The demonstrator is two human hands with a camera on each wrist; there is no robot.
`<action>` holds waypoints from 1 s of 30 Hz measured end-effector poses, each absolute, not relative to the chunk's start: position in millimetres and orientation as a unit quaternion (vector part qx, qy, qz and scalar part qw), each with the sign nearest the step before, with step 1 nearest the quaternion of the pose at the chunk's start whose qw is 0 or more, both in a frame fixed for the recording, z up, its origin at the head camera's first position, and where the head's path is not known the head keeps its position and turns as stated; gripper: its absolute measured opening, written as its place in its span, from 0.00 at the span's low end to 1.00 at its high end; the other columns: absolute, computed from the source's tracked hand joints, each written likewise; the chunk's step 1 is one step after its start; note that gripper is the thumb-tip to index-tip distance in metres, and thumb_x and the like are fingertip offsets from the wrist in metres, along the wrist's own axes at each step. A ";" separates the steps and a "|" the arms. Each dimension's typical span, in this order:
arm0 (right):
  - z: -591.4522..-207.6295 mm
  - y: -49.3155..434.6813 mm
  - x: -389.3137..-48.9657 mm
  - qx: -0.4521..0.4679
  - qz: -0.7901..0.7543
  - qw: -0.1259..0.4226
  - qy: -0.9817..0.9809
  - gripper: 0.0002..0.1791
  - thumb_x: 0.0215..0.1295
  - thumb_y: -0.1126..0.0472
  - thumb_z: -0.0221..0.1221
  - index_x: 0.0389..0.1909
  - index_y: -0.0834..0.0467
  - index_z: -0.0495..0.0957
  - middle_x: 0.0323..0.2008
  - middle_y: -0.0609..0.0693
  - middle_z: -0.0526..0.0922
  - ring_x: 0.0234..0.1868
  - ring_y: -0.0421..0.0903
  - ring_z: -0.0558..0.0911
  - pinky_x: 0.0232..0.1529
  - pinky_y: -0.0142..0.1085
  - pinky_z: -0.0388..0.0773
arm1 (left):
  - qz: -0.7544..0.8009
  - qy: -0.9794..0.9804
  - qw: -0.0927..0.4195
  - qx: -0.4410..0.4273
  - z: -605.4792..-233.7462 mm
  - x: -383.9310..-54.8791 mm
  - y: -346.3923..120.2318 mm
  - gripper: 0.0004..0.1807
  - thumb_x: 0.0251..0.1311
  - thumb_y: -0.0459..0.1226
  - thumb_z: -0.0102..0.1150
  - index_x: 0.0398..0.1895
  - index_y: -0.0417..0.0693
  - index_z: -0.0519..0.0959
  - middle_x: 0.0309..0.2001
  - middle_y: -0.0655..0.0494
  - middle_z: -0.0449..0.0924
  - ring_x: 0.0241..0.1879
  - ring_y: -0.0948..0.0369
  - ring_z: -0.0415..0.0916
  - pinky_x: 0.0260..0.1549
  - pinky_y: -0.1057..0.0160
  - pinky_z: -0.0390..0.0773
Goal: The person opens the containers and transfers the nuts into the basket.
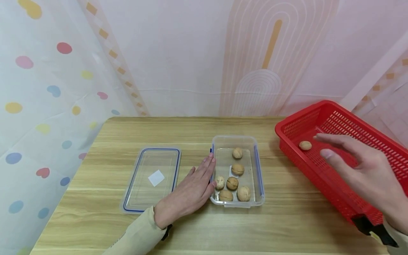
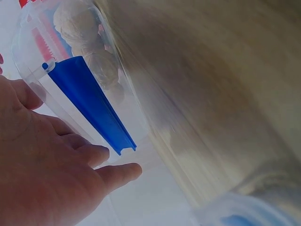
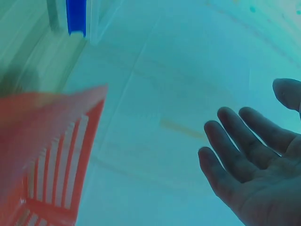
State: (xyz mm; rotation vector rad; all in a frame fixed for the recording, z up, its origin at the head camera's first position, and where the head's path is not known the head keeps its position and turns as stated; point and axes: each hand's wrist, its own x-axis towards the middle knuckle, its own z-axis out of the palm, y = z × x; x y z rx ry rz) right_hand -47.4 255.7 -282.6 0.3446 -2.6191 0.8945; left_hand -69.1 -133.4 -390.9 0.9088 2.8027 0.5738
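Observation:
Several walnuts lie in a clear plastic box with blue side clips. My left hand rests against the box's left side, fingers straight; in the left wrist view its fingers lie along the wall beside a blue clip. Over the red basket hovers my right hand, thumb and fingers apart, holding nothing. One walnut sits on the basket floor, just left of the right fingertips. The right wrist view shows the hand with spread, slightly bent fingers and a bare palm.
A clear lid with a blue seal and a white paper square lies left of the box on the wooden table. The basket's raised wall stands right of the box. A patterned curtain hangs behind the table.

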 end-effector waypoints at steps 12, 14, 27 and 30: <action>-303.6 213.3 -47.3 0.227 0.346 0.225 -0.882 0.32 0.55 0.70 0.73 0.64 0.53 0.82 0.58 0.50 0.84 0.60 0.30 0.76 0.64 0.19 0.66 | 0.190 0.932 0.066 0.301 -390.9 -68.8 -133.5 0.35 0.83 0.46 0.37 0.82 0.36 0.44 0.84 0.44 0.35 0.82 0.52 0.39 0.73 0.37 0.56; -310.6 207.2 -50.2 0.243 0.358 0.228 -0.872 0.31 0.56 0.69 0.72 0.63 0.56 0.81 0.59 0.52 0.84 0.63 0.32 0.76 0.67 0.23 0.65 | 0.191 0.932 0.064 0.302 -391.1 -68.9 -133.3 0.35 0.83 0.45 0.37 0.82 0.36 0.45 0.84 0.44 0.36 0.82 0.52 0.39 0.73 0.37 0.57; -345.5 174.5 -74.5 0.283 0.333 0.257 -0.862 0.32 0.74 0.40 0.59 0.63 0.63 0.80 0.64 0.58 0.79 0.66 0.57 0.76 0.74 0.29 0.59 | 0.190 0.931 0.062 0.304 -392.0 -69.2 -133.0 0.35 0.83 0.45 0.37 0.82 0.36 0.44 0.84 0.44 0.35 0.82 0.53 0.39 0.73 0.37 0.57; -350.8 169.1 -83.1 0.300 0.320 0.273 -0.856 0.38 0.75 0.34 0.52 0.62 0.65 0.80 0.64 0.60 0.80 0.65 0.58 0.77 0.74 0.30 0.60 | 0.190 0.931 0.064 0.304 -392.0 -69.3 -132.8 0.35 0.83 0.45 0.37 0.83 0.37 0.43 0.84 0.44 0.35 0.82 0.53 0.39 0.73 0.37 0.57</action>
